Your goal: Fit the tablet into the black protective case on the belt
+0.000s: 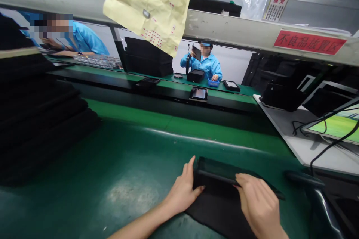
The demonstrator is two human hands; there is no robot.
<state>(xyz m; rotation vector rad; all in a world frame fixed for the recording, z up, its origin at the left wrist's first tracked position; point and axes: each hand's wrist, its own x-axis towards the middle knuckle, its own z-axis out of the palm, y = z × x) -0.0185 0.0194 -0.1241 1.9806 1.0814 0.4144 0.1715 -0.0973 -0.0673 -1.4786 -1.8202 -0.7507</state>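
Note:
On the green bench lies a black foam tray [221, 207], and at its far side sits a glossy black flat panel [214, 168], raised at a tilt; its exact kind is not clear. My left hand [181, 192] rests against the left edge of both, fingers stretched and thumb apart over the tray. With my right hand [259, 203] I pinch the near edge of the panel between thumb and bent fingers; part of the tray is hidden under this hand.
Stacked black trays [36, 112] rise at left. A black handheld scanner [316, 194] stands at right, beside a monitor [336, 123]. Beyond the bench, a dark conveyor carries a tablet-like device [198, 94]. Two people in blue work across it. Yellow paper [148, 7] hangs overhead.

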